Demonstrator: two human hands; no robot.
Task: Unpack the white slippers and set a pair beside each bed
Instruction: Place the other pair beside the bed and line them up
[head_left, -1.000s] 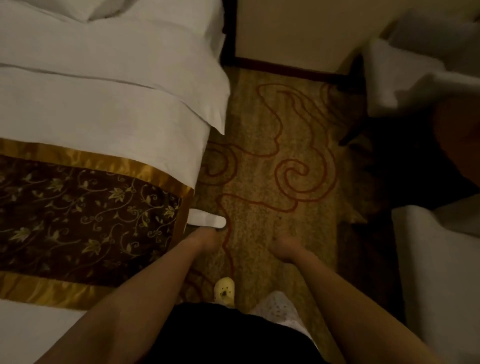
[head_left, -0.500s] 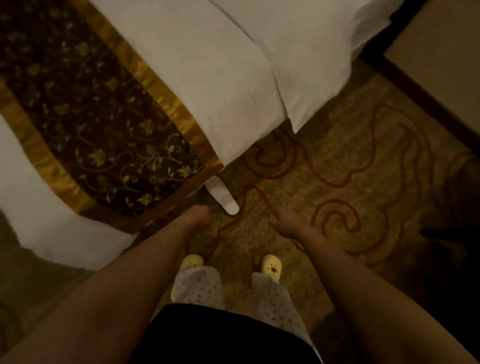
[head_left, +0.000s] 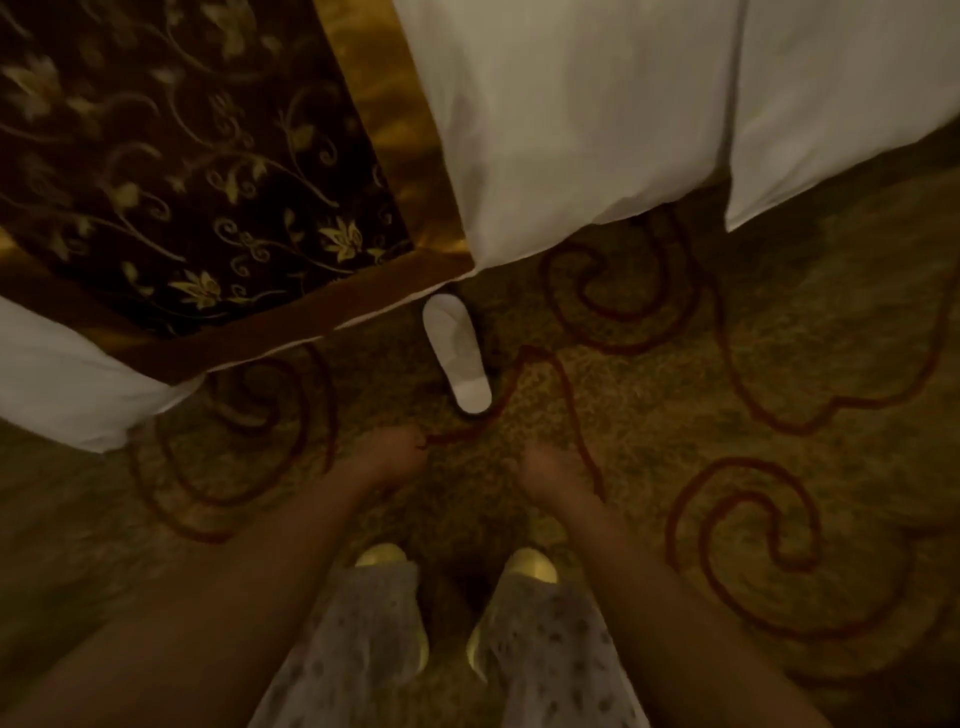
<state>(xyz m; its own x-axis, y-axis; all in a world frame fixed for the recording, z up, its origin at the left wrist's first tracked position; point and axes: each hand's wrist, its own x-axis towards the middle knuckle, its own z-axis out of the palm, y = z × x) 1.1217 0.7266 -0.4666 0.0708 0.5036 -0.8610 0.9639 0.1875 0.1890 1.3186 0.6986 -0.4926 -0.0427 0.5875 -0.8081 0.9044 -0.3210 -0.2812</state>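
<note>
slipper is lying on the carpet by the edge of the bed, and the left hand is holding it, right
Not quite. The slipper does lie on the carpet by the edge of the bed, but the left hand is not holding it. In the head view that hand is short of the slipper's near end, with carpet showing between them. Neither hand has anything in it.

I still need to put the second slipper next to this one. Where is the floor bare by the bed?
Bare carpet lies right of the slipper, below the white sheet. Left of it is tighter: the runner's edge overhangs. Both hands, left and right, hover empty just short of it.
</note>
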